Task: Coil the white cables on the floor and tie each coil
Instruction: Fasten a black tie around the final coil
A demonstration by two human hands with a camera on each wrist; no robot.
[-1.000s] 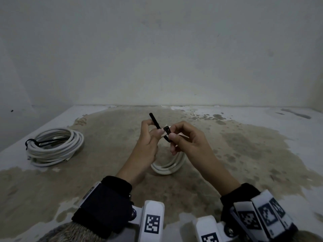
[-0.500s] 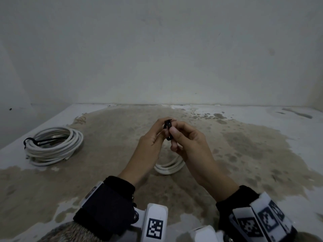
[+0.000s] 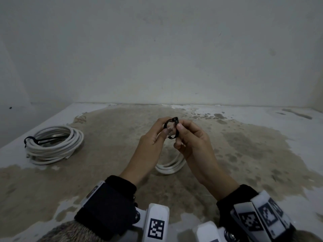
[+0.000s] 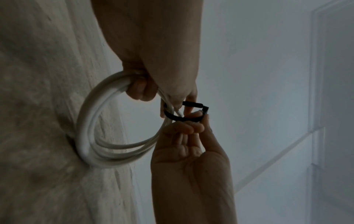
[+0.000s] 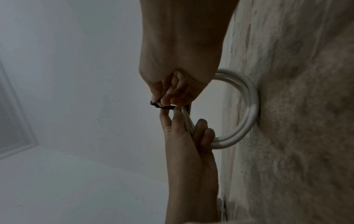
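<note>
Head view: black tie [image 3: 172, 127] pinched between both hands' fingertips [image 3: 179, 126].

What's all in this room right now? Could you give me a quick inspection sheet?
Surface: floor, stained brown, pale patches at the edges.
Job's things: small coil held up; black tie looped round its strands, not yet tight.
Clutter: nothing seen.
Grippers: left hand grips the small coil; right hand pinches the tie.
Cables: big coil on the floor at left, already tied.
Surroundings: bare wall.
</note>
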